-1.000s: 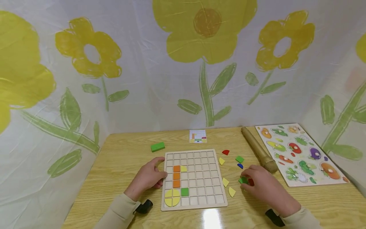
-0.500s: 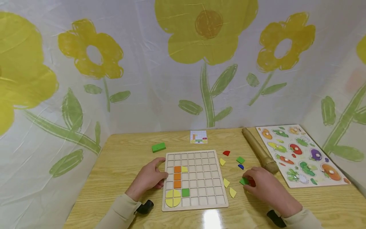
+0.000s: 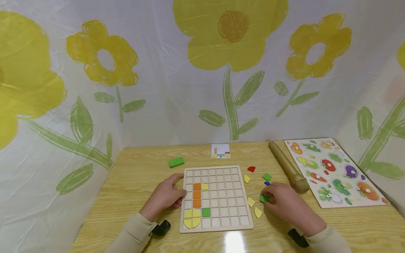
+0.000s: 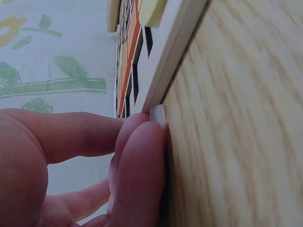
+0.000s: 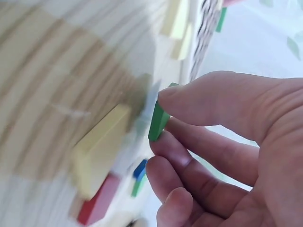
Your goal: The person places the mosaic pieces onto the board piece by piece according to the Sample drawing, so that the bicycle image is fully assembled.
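My right hand pinches a small green tile between thumb and fingertips, with its flat face partly covered by the thumb. In the head view it is to the right of the wooden grid board. My left hand rests at the board's left edge, its fingertips right against the side of the frame in the left wrist view. On the board lie several orange squares, a green square, a yellow quarter-round piece and a yellow circle of quarter pieces.
Loose yellow quarter pieces, a red piece, a green square and a blue piece lie right of the board. Behind are a pattern card, a green block, a gold microphone and a vegetable puzzle.
My right hand has shifted slightly left toward the board with the green tile in its fingers, uncovering less of the blue piece. The left hand stays at the board's edge.
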Demonstrator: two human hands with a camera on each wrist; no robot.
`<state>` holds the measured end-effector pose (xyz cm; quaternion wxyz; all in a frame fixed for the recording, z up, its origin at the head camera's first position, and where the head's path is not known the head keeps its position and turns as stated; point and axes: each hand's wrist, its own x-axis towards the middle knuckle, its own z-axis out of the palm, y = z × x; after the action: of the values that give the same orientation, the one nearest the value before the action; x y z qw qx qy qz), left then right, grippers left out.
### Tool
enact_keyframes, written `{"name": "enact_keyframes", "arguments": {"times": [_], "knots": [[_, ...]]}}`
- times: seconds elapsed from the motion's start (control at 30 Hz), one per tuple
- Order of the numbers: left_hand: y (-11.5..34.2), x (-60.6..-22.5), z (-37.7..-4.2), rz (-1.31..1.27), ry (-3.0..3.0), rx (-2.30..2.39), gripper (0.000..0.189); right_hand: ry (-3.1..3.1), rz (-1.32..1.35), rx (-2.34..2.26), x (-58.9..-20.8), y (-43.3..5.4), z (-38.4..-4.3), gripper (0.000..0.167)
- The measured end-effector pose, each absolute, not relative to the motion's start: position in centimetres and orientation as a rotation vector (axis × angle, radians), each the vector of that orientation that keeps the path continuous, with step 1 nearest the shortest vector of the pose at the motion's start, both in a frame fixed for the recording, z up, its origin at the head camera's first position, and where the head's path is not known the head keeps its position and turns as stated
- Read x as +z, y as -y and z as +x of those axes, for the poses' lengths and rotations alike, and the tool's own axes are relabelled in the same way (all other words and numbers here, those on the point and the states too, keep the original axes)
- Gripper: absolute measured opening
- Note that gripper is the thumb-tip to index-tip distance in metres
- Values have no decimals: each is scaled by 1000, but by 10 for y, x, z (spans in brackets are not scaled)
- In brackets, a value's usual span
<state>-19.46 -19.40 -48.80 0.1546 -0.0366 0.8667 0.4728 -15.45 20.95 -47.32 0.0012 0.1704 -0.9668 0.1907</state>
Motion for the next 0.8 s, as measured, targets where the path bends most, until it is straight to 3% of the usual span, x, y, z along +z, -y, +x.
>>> {"name": "enact_keyframes", "arguments": {"times": [0.8], "knots": [[194,-489,-195,-100,-2488,1350,71,2941,943,719,-461,-99,-163,19]]}}
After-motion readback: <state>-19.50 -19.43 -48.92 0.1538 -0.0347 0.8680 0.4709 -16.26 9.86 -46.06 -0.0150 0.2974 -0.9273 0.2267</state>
